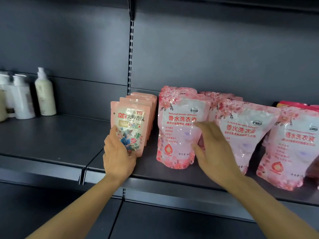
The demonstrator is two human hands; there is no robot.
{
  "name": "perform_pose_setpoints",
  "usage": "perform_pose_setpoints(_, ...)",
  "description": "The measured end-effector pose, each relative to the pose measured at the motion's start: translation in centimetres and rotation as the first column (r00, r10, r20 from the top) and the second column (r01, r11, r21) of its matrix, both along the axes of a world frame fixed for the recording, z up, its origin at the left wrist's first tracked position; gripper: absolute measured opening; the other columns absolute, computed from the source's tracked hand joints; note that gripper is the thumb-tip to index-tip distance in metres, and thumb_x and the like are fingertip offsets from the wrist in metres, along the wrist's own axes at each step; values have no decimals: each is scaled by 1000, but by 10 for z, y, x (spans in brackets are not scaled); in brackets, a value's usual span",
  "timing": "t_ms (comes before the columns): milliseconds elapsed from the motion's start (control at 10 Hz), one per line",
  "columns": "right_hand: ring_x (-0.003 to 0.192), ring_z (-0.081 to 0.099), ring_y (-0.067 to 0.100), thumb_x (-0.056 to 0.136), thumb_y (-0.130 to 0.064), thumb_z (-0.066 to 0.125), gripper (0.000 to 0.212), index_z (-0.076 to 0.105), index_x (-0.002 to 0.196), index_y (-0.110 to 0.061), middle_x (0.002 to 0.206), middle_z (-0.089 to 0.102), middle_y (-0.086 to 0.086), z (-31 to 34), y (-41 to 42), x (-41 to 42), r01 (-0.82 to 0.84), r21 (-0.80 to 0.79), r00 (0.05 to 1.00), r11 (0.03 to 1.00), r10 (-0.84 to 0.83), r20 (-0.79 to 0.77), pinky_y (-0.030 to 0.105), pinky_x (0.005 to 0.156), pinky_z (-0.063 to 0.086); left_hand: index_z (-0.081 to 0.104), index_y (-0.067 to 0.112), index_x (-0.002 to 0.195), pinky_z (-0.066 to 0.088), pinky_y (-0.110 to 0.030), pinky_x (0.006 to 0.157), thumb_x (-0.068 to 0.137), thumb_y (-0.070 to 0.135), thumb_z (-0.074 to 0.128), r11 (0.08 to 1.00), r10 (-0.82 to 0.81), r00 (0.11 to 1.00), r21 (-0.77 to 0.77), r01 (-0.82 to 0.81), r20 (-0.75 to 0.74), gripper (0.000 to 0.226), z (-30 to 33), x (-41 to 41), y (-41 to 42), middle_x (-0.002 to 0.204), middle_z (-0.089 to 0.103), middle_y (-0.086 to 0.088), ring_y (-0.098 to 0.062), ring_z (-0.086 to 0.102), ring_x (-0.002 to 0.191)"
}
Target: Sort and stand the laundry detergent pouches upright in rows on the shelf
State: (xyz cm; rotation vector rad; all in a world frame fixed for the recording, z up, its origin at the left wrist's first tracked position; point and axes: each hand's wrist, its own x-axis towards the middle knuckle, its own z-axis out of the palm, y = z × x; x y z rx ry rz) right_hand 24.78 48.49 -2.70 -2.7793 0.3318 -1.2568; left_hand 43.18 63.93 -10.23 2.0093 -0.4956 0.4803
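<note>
Dark metal shelf unit [51,135] w/ slotted upright [130,54], dim light.

The rightmost rose pouch [291,145] is cut by the frame edge; the left bottles [10,95] are blurred.

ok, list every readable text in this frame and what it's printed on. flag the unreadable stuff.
"立白 大师香氛": front small pouch, held by the left hand.
"Perfumed laundry detergent", "香水洗衣液", "净含量 40…" (cut off): large rose pouch, under the right hand.
"香水洗衣液": next large pouch, blurred.
Far-right pouch: mostly blurred.
Price tag, small print, logos, white bottles: unreadable.
</note>
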Motion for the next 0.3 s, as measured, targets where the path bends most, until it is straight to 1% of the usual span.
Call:
perform_pose_setpoints(100, 114, 52, 28, 75, -6, 72, 59, 48, 128, -9, 128, 49, 9, -26, 6, 6, 20, -40, 995, 999, -24, -97, 41, 95, 49, 9, 16, 147, 44, -54, 95, 67, 17, 83, 1000, -13, 1000, 9, 13, -15, 109, -1, 1, 0, 140, 29, -13, -32, 36, 128)
perform_pose_setpoints(200, 111, 54, 27, 69, -7, 76, 62, 49, 125, -12, 130, 46, 7, -45, 9, 12, 55, -90, 992, 994, -65, -109, 41, 88, 53, 9, 19, 145, 44, -53, 95, 65, 20, 85, 999, -39, 999, -27, 39, -14, 110, -3, 3, 2, 140, 29, -12, -31, 37, 127)
perform_pose_setpoints(300, 114, 53, 25, 71, -7, 76, 58, 52, 123, -11, 131, 45, 6, -53, 12, 14, 65, -21, 998, 998, -65, -8, 39, 92, 51, 19, 10, 143, 41, -53, 98, 61, 23, 87, 999, 27, 996, -41, -24, 80, 107, -4, -1, 5, 138, 32, -15, -33, 35, 127)
